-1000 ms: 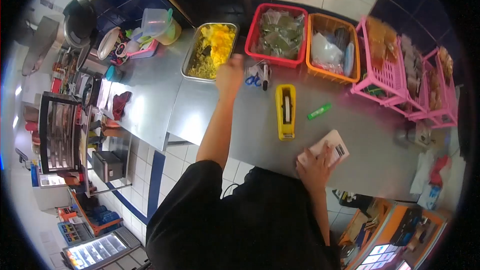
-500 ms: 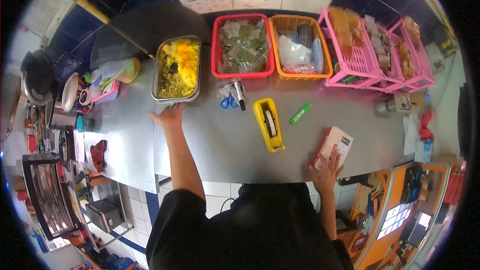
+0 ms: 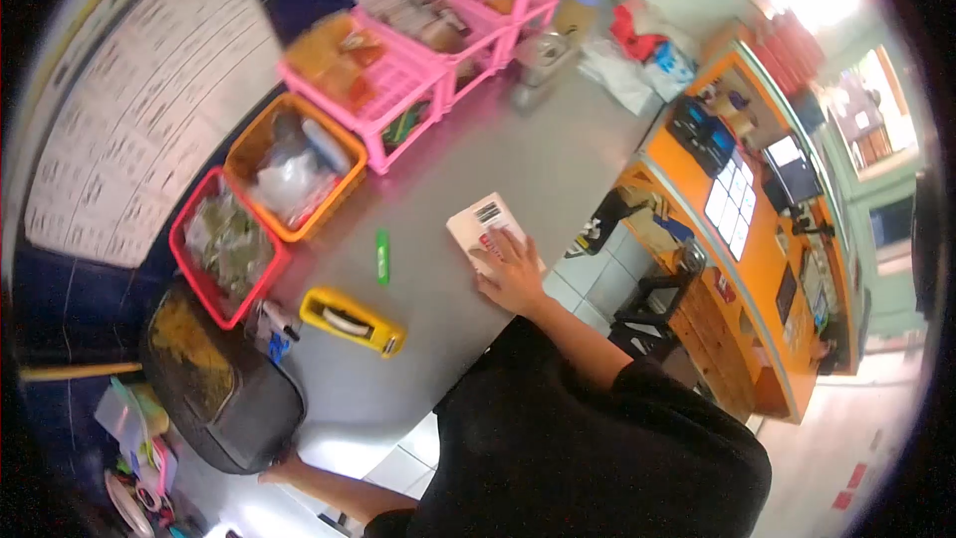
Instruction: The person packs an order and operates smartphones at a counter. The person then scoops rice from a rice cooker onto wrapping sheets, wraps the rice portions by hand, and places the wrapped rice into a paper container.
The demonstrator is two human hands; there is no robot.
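Note:
My right hand (image 3: 515, 275) lies on a white-and-red carton (image 3: 473, 222), its fingers spread over the top face near the table's front edge. My left hand (image 3: 283, 468) is at the lower left, against the edge of a large dark rounded shape (image 3: 249, 408). Its fingers are mostly hidden there. The metal tray with yellow food (image 3: 189, 344) shows only in part, overlapped by that dark shape. Between my hands lie a yellow tape dispenser (image 3: 352, 321) and a green marker-like stick (image 3: 382, 258). Blue-handled scissors (image 3: 278, 346) lie beside the dark shape.
Along the wall stand a red basket (image 3: 237, 314) of small packets, an orange basket (image 3: 299, 229) with plastic bags, and pink racks (image 3: 408, 105). Tubs and utensils (image 3: 139, 428) crowd the left end. An orange desk (image 3: 662, 159) with screens stands beyond the table's right end.
The view has swung right and tilted. My right hand now lies further over the carton. The dark shape, earlier behind the tray, now overlaps it and hides my left fingers.

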